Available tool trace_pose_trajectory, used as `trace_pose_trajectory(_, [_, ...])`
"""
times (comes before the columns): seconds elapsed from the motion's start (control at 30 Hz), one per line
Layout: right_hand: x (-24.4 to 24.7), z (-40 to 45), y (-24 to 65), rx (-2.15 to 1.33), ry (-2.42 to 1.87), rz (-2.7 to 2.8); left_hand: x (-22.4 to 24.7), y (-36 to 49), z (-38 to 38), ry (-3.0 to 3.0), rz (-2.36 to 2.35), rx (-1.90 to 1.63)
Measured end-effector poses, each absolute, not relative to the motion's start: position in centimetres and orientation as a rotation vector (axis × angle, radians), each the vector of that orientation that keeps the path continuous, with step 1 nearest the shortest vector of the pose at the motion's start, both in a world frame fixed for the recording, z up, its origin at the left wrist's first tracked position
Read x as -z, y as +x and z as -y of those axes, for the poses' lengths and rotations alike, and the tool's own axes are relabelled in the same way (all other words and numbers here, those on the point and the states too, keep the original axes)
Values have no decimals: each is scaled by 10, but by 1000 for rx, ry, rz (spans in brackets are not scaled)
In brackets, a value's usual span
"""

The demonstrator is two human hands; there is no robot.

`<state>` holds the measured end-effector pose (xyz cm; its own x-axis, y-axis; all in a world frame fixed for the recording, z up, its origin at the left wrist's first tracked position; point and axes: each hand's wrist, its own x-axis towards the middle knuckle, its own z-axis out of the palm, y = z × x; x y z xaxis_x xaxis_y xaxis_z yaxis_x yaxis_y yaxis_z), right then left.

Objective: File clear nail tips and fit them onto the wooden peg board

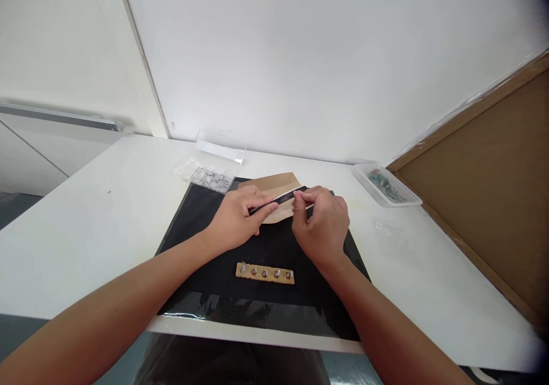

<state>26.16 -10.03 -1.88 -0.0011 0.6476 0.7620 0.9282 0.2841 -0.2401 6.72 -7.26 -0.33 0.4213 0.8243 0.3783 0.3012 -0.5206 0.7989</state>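
A thin black strip (283, 198) stretches between my two hands over the black mat. My left hand (238, 216) pinches its left part between thumb and fingers. With thumb and forefinger together, my right hand (322, 218) grips near the strip's right end. Behind and below the strip lies a brown paper piece (274, 182), partly hidden by the hands; whether it is a sheet or an envelope I cannot tell. Closer to the front edge, a tan scalloped bar (270, 279) bears a row of several small clear, shiny pieces.
The black mat (206, 285) covers the middle of the white table (98, 225). A clear compartment box (212, 179) with its lid up stands at the back left. At the back right is a white tray (403, 199) holding small greenish items. A brown-framed panel (489, 173) borders the right.
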Motion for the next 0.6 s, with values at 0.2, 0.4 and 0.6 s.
trace_pose_trajectory(0.2, [17,99,260,377,-1424,1796,2,68,76,2160,-930,-1173])
trace_pose_trajectory(0.4, [16,96,258,335,-1395,1799,2,70,77,2168,-968,-1229])
trace_pose_trajectory(0.6, [12,96,256,256,-1398,1779,-1,70,79,2128,-992,-1215])
